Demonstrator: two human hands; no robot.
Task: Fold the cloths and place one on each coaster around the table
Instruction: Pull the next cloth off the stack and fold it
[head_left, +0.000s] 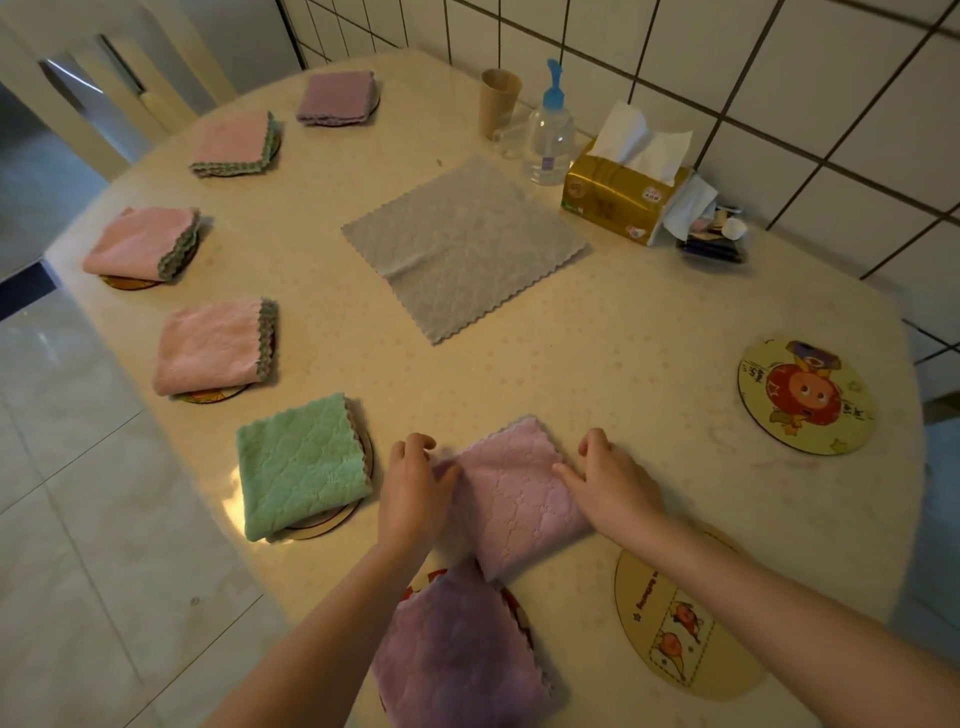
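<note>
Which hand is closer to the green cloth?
The left hand. It sits just right of the green cloth, holding the pink cloth's left edge. The right hand is farther away, on that cloth's other side.

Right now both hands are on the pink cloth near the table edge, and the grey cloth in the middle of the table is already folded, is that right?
Not quite. The head view shows the grey cloth lying spread flat and unfolded in the middle of the table. The rest holds: the left hand and right hand are both on the pink cloth.
</note>
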